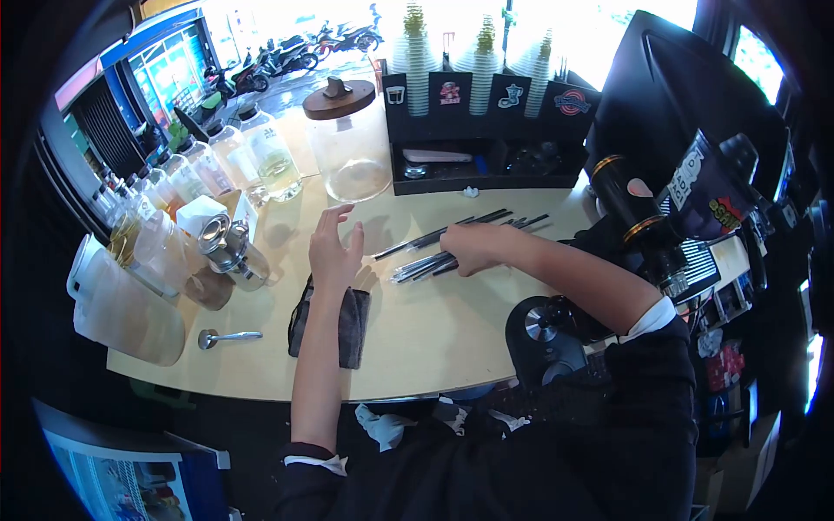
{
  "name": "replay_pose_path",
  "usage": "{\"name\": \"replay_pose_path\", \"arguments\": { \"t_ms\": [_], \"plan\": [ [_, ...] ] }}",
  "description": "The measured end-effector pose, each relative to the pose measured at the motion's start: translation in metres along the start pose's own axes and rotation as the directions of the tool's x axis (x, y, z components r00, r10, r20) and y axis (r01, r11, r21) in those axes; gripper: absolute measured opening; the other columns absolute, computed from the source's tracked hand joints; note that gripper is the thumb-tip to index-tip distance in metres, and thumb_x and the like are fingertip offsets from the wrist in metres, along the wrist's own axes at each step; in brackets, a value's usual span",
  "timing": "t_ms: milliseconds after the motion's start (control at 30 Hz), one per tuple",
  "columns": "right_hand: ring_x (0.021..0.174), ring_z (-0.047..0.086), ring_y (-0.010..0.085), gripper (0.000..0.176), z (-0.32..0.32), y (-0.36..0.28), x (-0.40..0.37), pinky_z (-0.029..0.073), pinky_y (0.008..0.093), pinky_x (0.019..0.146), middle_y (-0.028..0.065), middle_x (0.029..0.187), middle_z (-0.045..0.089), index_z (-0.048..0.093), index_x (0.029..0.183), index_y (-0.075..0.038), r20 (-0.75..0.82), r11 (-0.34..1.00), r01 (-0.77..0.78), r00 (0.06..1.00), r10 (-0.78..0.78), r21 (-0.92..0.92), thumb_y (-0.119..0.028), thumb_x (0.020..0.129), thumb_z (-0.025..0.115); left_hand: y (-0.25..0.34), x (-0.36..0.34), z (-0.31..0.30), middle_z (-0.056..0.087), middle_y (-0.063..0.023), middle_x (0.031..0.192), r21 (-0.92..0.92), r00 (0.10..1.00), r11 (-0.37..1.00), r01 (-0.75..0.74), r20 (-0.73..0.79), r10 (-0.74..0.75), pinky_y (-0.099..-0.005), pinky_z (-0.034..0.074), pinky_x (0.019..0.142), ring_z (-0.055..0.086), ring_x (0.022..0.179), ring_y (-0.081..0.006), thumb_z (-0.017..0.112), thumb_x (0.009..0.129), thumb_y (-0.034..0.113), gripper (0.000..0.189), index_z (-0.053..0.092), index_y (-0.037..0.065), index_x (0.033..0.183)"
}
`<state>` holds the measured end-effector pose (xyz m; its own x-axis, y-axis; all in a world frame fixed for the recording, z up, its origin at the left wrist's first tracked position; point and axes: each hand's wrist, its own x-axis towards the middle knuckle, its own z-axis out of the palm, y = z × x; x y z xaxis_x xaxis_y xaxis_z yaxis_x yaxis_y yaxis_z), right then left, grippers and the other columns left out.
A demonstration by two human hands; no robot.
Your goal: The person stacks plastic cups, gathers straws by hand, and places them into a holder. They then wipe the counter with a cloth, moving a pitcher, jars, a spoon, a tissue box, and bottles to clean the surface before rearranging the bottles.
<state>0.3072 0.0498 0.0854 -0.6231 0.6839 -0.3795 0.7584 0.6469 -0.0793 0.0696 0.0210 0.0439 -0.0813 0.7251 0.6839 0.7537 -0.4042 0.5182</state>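
Observation:
My right hand [473, 248] is closed over a bundle of thin black drinking straws [424, 267], some with clear wrapping at their ends. More black straws [417, 241] lie loose behind and beside that hand on the pale tabletop. My left hand [334, 249] is open, fingers apart, to the left of the straws, with nothing in it. Partly under my left forearm is a folded dark grey cloth [354, 326]. Beyond my left hand stands a large clear jar [349, 152] with a wooden lid.
Clear bottles [271, 156], a frosted pitcher [130, 304] and a metal-topped container [234, 247] line the left side. A small metal scoop [230, 337] lies nearby. A black cup organizer [495, 130] stands at the back. Black machines, including a grinder [630, 204], crowd the right.

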Motion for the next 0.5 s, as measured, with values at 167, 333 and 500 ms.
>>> {"name": "replay_pose_path", "arguments": {
  "t_ms": [167,333,500],
  "plan": [
    [0.075,0.065,0.0314,0.022,-0.004,-0.003,0.007,0.051,0.0412,0.063,0.0168,0.083,0.065,0.066,0.093,-0.003,-0.014,1.000,0.028,1.000,-0.028,0.011,-0.009,0.072,0.062,-0.001,0.003,-0.006,0.062,-0.0082,0.105,-0.004,0.994,0.996,0.088,-0.060,-0.088,-0.0360,0.047,0.079,0.061,0.093,-0.0234,0.062,0.081,0.012,0.027,0.056,0.006,0.107],
    [0.081,0.064,0.0316,0.021,-0.045,-0.018,0.007,0.050,0.0423,0.070,0.0157,0.084,0.065,0.065,0.097,-0.005,-0.066,0.964,-0.049,0.996,0.068,0.262,-0.009,0.079,0.056,-0.003,0.004,-0.010,0.060,-0.0084,0.100,0.076,0.993,0.996,0.039,-0.114,-0.030,-0.0371,0.048,0.076,0.061,0.090,-0.0236,0.061,0.080,0.013,0.028,0.056,0.006,0.107],
    [0.082,0.064,0.0322,0.019,-0.031,-0.011,0.029,0.050,0.0425,0.069,0.0162,0.083,0.065,0.066,0.090,-0.003,-0.209,0.991,0.112,0.970,-0.125,-0.069,-0.001,0.073,0.058,-0.004,0.005,-0.012,0.060,-0.0080,0.100,0.077,0.992,0.997,0.021,-0.123,-0.012,-0.0366,0.048,0.074,0.061,0.087,-0.0229,0.061,0.080,0.013,0.028,0.055,0.006,0.106]
  ]
}}
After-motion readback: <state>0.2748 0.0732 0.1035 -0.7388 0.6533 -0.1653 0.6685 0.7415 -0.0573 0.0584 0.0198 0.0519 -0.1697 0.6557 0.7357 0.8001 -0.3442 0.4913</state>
